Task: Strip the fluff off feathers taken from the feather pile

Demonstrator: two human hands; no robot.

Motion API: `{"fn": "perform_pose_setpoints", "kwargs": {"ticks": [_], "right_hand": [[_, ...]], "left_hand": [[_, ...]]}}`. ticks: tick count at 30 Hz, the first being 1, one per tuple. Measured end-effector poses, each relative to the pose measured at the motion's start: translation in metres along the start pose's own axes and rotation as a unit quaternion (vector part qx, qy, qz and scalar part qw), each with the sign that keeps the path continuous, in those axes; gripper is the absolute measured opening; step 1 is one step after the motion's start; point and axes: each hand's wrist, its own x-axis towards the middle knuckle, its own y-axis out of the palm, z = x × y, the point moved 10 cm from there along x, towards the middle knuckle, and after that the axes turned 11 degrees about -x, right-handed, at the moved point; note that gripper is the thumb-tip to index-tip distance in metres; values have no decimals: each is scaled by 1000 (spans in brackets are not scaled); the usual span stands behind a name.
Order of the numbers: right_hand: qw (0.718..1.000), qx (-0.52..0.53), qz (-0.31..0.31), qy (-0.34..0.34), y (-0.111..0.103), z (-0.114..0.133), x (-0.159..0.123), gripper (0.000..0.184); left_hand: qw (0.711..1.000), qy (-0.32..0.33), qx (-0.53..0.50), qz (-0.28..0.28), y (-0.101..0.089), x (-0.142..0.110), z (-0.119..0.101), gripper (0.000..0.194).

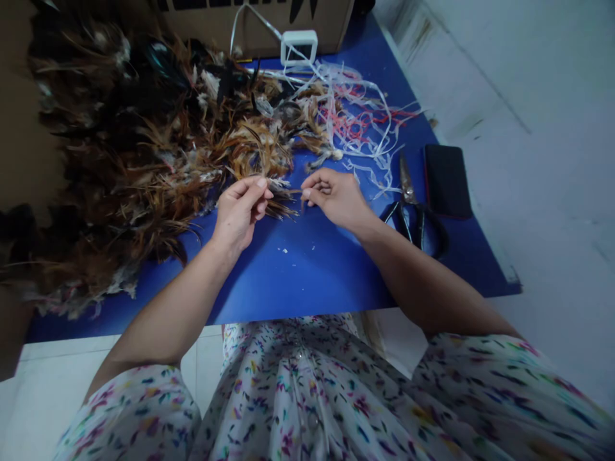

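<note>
My left hand (240, 211) pinches a small bunch of brown feathers (281, 206) above the blue table (298, 269). The bunch points to the right, toward my right hand (334, 195). That hand has its fingers curled and its fingertips meet the tips of the same bunch. A big heap of brown, black and white feathers (158, 147) lies on the table to the left and behind both hands.
Black-handled scissors (413, 205) lie just right of my right hand, with a dark flat case (446, 180) beside them. A tangle of white and red plastic strips (355, 115) lies behind. A small white device (298, 46) and a cardboard box (254, 25) stand at the back edge.
</note>
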Motion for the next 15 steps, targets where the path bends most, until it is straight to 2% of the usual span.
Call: {"fn": "perform_pose_setpoints", "kwargs": {"ticks": [6,15], "right_hand": [[1000,12,15,-7,-3,3,-1,17],[987,-138,8,-85,-18,27,-10,25]], "left_hand": [[1000,-2,8,-3,-1,0,1,15],[1000,-3,13,0,-1,1,2,16]]}}
